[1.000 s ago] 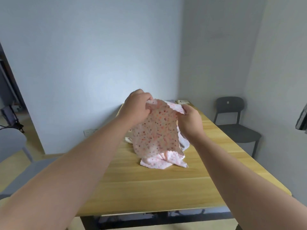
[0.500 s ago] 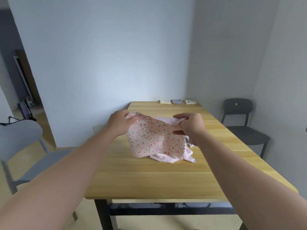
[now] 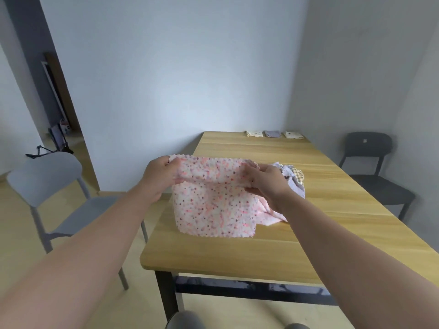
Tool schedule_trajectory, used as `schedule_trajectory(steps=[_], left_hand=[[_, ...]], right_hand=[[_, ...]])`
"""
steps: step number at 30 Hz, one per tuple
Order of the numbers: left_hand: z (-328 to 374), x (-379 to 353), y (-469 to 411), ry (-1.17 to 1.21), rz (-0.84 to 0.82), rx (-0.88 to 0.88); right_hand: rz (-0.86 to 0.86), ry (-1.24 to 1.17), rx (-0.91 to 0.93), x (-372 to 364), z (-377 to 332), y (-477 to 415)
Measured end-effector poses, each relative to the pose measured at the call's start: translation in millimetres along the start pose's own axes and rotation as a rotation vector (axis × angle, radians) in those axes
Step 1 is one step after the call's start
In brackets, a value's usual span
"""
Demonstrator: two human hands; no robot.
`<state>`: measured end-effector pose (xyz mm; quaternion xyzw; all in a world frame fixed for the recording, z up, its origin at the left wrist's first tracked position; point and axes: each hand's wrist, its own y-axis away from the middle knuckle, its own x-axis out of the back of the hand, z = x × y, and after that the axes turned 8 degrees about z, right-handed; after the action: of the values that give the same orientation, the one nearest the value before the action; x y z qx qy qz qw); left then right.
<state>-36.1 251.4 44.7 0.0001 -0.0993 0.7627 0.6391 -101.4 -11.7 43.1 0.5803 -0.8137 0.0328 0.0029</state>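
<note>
Since the earlier frame, dotted cloth (image 3: 215, 205) raised and spread: my left hand (image 3: 159, 173) and right hand (image 3: 266, 180) pinching its top corners, hem brushing the counter (image 3: 332, 210); risk, uneven tension skewing my fold.

No legible text, brand, number or sign appears in the head view. The dark chair (image 3: 377, 148) at the right wall bears a small pale tag (image 3: 365, 140) on its backrest, too small to read. The spotted cloth (image 3: 213, 210) carries only coloured dots. The three folded cloths (image 3: 272, 133) at the far edge of the tabletop (image 3: 237, 144) show faint prints in which no characters can be made out.
</note>
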Motion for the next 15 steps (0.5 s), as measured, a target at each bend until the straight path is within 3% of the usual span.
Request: schedule_trajectory(steps=[4,7,15], left_hand=[[-5,15,-5,0.202,-0.011,-0.057],[-20,29,9,0.241,-0.045,-0.024],[-105,49,56,-0.33,-0.185,0.094]], right_hand=[[-0.085,0.002,0.17,-5,8,4],[-0.159,0.096,0.191,-3,28,11],[-0.365,0.498,0.053,13,91,32]])
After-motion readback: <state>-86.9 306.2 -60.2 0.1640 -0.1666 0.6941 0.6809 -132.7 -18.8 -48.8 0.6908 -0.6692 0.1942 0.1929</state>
